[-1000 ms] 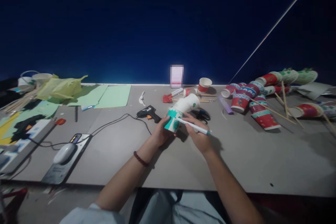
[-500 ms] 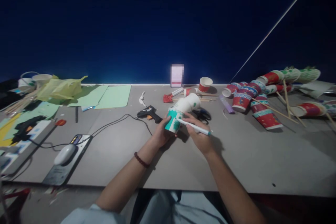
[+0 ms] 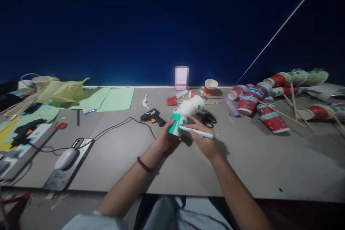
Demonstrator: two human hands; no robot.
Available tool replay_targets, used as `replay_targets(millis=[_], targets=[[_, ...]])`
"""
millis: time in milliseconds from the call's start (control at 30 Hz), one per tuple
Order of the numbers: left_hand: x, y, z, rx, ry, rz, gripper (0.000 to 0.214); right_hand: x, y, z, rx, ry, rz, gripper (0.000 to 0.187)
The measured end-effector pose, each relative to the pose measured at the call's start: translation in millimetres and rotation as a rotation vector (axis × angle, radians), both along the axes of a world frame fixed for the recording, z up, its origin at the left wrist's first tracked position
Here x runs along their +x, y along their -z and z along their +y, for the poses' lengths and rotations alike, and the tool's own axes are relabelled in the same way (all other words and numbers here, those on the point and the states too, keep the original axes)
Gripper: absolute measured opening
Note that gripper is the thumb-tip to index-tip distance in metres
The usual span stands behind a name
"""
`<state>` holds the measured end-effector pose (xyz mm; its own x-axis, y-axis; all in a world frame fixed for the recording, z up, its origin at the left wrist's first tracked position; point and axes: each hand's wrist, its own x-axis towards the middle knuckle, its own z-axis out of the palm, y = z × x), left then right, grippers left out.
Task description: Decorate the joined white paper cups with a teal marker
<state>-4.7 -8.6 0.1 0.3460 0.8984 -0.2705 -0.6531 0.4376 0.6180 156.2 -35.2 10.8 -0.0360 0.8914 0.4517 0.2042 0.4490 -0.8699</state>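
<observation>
My left hand (image 3: 164, 137) is wrapped round a stack of white paper cups (image 3: 185, 113) lying on its side, the near cup partly coloured teal. My right hand (image 3: 202, 140) pinches a white marker (image 3: 196, 132) with a teal end. The marker's tip touches the teal part of the near cup. Both hands rest over the grey table (image 3: 242, 158) near its middle. A dark bead bracelet (image 3: 144, 164) sits on my left wrist.
A black glue gun (image 3: 151, 115) with its cable lies left of the cups, scissors (image 3: 207, 118) just behind them. Several red and blue patterned cups (image 3: 258, 106) with wooden sticks lie at the right. Green paper (image 3: 107, 99), a phone (image 3: 68, 158) and clutter fill the left.
The marker's tip has slid a little lower on the teal cup. The cups and my left hand have hardly moved.
</observation>
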Motion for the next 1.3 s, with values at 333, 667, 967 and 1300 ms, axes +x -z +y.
replay_targets(millis=[333,667,967,1300], targets=[[-0.6,1.2,-0.5,0.035,0.004,0.053,0.046,-0.3,-5.3,-1.0,-0.010,0.029,0.003,0.019],[-0.1,-2.0,-1.7,0.039,0.001,0.055,0.058,-1.2,-5.8,-0.6,-0.009,0.067,-0.002,0.020],[-0.2,1.6,-1.3,0.046,-0.022,0.073,0.055,0.6,-3.2,-0.9,-0.026,-0.003,-0.019,0.019],[0.2,-0.2,-2.0,0.036,-0.028,0.061,0.055,1.6,-4.0,-1.2,-0.036,-0.019,-0.028,0.019]])
